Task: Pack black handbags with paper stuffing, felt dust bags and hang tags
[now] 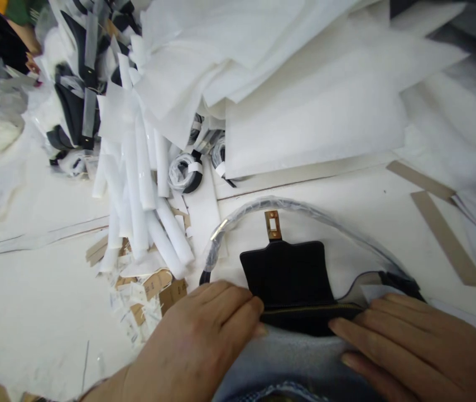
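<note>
A black handbag (pixel 287 272) lies at the bottom middle, against the near edge of the view. Its flap points away from me and carries a gold clasp plate (pixel 273 224). Clear plastic wraps the arched handle (pixel 282 204). A gold zipper (pixel 313 308) runs across below the flap. My left hand (pixel 198 335) is closed on the bag's left side, fingers curled near the zipper. On the right side, my right hand (pixel 422 340) grips the bag beside a piece of white sheet. Blue-grey denim-like fabric (pixel 292 354) shows between the hands. The fingertips are partly hidden.
White paper rolls (pixel 137 167) and wrapped strap coils (pixel 185 173) lie left of centre. Large white sheets (pixel 313 111) cover the back. Cardboard strips (pixel 447 237) lie right, tags (pixel 156 285) left. Another person's hand (pixel 32 62) is at the far left, beside black bag parts (pixel 72 111).
</note>
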Demonstrator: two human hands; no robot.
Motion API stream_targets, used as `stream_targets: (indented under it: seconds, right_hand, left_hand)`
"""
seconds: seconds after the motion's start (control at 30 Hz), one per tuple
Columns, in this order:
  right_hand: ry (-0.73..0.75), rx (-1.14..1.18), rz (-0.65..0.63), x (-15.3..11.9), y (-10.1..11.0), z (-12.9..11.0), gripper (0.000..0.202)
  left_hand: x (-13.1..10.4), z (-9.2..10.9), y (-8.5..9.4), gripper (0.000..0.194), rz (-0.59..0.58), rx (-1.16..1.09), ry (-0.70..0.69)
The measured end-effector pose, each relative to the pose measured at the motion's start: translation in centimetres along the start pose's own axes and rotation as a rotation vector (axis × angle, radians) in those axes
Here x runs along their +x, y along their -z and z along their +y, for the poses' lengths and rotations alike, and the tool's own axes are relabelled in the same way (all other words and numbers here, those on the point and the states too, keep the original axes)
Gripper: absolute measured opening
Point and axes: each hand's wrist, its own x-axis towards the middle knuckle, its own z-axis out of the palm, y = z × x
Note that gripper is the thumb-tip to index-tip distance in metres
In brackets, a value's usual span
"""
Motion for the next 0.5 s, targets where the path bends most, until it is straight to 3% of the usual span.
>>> stream_targets:
  seconds: [0.07, 0.13, 0.3, 0.5]
  right_hand:
    - [0.029, -0.023, -0.078, -0.1, 0.0, 0.0, 0.024]
    - [0.035, -0.04, -0.123, -0.2, 0.1, 0.1, 0.025]
    - [0.051, -0.089, -0.11, 0.0, 1.0, 0.4, 0.024]
    - [-0.062, -0.218, -0.102, 1.4, 1.5, -0.2, 0.026]
  left_hand:
    - [-1.2, 1.4, -0.8, 0.033, 0.146, 0.014, 0.009]
    - [-2.2, 2.3, -1.9, 0.039, 0.216, 0.044, 0.046]
    - [-3.3, 2.9, -3.6, 0.032, 0.299, -0.044, 0.126]
    - [-2.5, 2.9, -5.2, 0.024, 0.364, 0.016, 0.209]
